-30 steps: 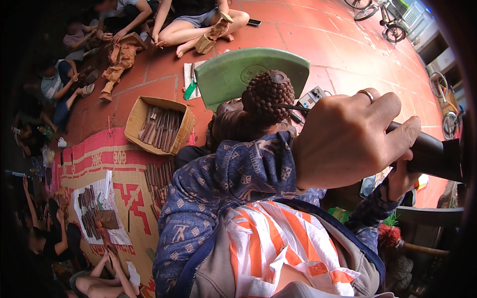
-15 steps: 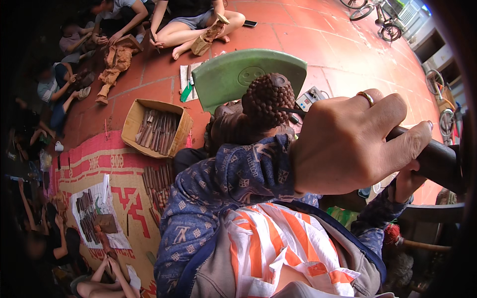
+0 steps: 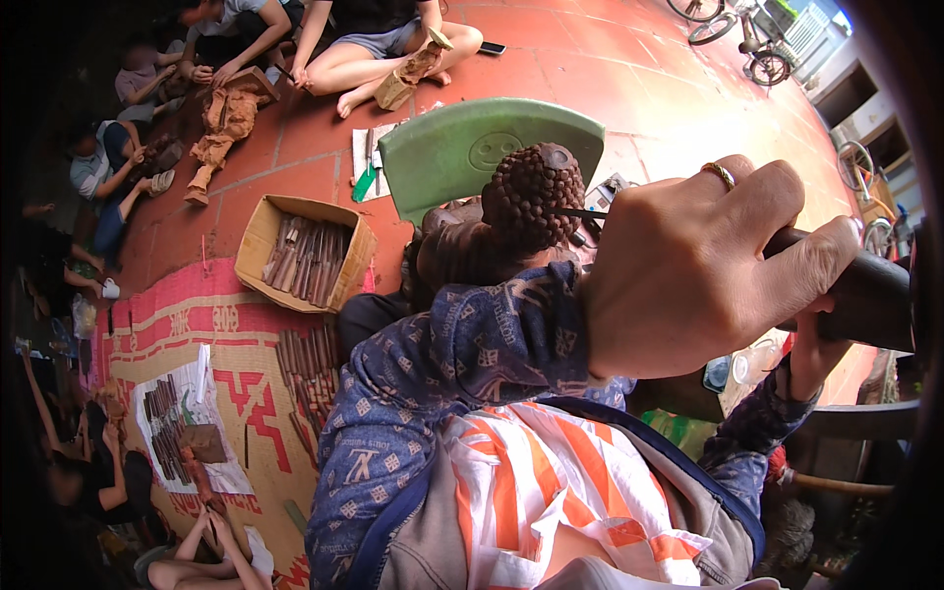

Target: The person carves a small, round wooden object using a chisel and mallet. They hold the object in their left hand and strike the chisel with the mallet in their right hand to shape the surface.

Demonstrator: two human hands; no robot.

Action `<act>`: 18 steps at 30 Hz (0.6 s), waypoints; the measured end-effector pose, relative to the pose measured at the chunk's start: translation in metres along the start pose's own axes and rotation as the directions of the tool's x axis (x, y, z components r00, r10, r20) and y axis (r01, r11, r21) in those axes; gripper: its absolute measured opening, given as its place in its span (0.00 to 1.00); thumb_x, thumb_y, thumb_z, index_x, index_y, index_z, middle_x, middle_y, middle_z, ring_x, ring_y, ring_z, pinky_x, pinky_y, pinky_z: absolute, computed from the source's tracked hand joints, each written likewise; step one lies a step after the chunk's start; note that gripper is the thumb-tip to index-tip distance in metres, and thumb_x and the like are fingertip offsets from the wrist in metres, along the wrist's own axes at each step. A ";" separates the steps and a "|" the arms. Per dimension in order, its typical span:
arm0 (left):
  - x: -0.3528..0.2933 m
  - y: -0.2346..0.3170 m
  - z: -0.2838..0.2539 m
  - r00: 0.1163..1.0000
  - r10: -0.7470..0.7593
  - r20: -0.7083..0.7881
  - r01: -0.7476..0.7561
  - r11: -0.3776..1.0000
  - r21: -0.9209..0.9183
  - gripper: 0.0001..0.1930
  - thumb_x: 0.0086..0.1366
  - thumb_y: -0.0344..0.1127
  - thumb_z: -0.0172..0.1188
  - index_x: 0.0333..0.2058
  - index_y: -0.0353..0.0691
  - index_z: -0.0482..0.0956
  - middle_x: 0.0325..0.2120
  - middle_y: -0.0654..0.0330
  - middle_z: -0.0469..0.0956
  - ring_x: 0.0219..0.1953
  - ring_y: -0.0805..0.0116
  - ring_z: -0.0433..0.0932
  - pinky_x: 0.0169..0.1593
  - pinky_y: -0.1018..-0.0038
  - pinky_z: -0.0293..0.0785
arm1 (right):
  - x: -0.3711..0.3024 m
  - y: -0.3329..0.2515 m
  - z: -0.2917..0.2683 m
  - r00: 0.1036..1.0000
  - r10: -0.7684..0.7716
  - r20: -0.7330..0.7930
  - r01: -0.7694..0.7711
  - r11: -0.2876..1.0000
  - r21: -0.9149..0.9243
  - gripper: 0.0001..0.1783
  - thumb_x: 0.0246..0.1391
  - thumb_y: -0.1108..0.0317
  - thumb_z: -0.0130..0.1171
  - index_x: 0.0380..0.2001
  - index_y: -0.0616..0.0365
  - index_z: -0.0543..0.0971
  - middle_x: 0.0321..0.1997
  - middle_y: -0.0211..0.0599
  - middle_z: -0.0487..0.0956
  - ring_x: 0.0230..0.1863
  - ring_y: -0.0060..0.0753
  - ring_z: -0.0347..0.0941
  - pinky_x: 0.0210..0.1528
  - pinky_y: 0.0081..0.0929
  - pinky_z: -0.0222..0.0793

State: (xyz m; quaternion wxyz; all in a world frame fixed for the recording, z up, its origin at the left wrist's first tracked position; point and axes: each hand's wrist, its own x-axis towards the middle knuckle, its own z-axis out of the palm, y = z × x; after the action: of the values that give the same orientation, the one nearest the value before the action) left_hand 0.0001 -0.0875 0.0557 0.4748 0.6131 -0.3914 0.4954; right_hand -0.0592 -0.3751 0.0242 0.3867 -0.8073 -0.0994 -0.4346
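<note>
Because the thin blade (image 3: 590,213) meets the side of the knobbly carved head (image 3: 526,202), the left hand (image 3: 693,270) wraps around the dark handle (image 3: 870,297), seemingly to guide it, while the right hand (image 3: 814,359) touches the handle from below, perhaps for support, its full grip hidden; the head stands just before the green chair back (image 3: 442,162), probably for close reach

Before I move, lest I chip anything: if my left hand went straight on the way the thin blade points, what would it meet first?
Probably the brown knobbly carving: the thin blade beyond your left hand seems to end at its side, though depth is unclear.
</note>
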 end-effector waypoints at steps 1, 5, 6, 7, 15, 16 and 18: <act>0.000 0.000 0.000 1.000 0.015 -0.015 -0.015 1.000 -0.002 0.19 0.45 0.38 0.63 0.41 0.47 0.81 0.26 0.64 0.68 0.25 0.68 0.73 0.21 0.74 0.71 | 0.000 -0.003 0.004 1.000 -0.009 -0.004 0.009 1.000 0.022 0.25 0.51 0.81 0.61 0.54 0.69 0.69 0.47 0.44 0.76 0.41 0.28 0.75 0.47 0.25 0.70; -0.002 0.002 -0.004 0.993 0.115 0.025 -0.117 0.984 0.136 0.17 0.44 0.37 0.63 0.37 0.43 0.82 0.26 0.66 0.70 0.28 0.70 0.73 0.23 0.74 0.71 | -0.003 -0.005 -0.003 0.993 0.113 0.017 -0.114 0.989 0.091 0.24 0.50 0.82 0.61 0.53 0.68 0.70 0.47 0.42 0.75 0.41 0.28 0.73 0.49 0.25 0.69; -0.003 0.003 -0.004 0.992 0.121 0.028 -0.123 0.985 0.121 0.16 0.44 0.37 0.63 0.36 0.42 0.82 0.26 0.66 0.70 0.28 0.70 0.73 0.23 0.74 0.71 | 0.000 -0.002 -0.006 0.995 0.061 0.084 -0.068 0.995 0.072 0.24 0.51 0.79 0.61 0.52 0.66 0.70 0.48 0.42 0.74 0.43 0.30 0.73 0.50 0.27 0.69; -0.003 0.005 -0.003 0.991 0.130 0.029 -0.132 0.986 0.105 0.16 0.44 0.37 0.62 0.35 0.41 0.83 0.25 0.66 0.71 0.28 0.70 0.74 0.24 0.74 0.72 | 0.004 0.000 -0.010 0.989 0.007 0.148 -0.016 0.998 0.057 0.23 0.52 0.76 0.60 0.52 0.64 0.69 0.48 0.41 0.74 0.44 0.31 0.73 0.51 0.28 0.69; 0.001 0.017 -0.002 0.998 0.057 0.018 -0.056 0.997 -0.045 0.15 0.46 0.36 0.62 0.36 0.44 0.82 0.23 0.64 0.70 0.25 0.69 0.75 0.21 0.75 0.71 | -0.008 0.003 -0.007 0.974 0.226 0.003 -0.210 0.901 0.381 0.29 0.50 0.66 0.64 0.53 0.59 0.66 0.47 0.39 0.73 0.45 0.34 0.73 0.56 0.33 0.67; 0.000 0.016 -0.002 0.998 0.055 0.014 -0.054 0.998 -0.034 0.15 0.46 0.36 0.62 0.36 0.44 0.82 0.23 0.64 0.69 0.24 0.69 0.75 0.21 0.75 0.71 | -0.005 -0.005 -0.001 0.991 0.128 0.049 -0.137 0.913 0.384 0.30 0.48 0.66 0.66 0.53 0.59 0.66 0.46 0.39 0.73 0.45 0.33 0.73 0.56 0.33 0.66; 0.000 0.014 -0.004 0.999 0.044 0.021 -0.044 0.999 -0.016 0.16 0.46 0.37 0.62 0.37 0.44 0.82 0.24 0.63 0.69 0.24 0.68 0.74 0.21 0.75 0.70 | -0.001 -0.013 0.001 0.996 0.027 0.089 -0.055 0.944 0.325 0.30 0.46 0.67 0.68 0.51 0.61 0.68 0.46 0.38 0.73 0.45 0.33 0.73 0.56 0.32 0.65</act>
State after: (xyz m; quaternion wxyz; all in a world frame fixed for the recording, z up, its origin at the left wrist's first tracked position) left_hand -0.0138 -0.0873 0.0588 0.4645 0.6058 -0.4136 0.4961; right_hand -0.0659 -0.3655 0.0299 0.5197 -0.7513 -0.1695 -0.3698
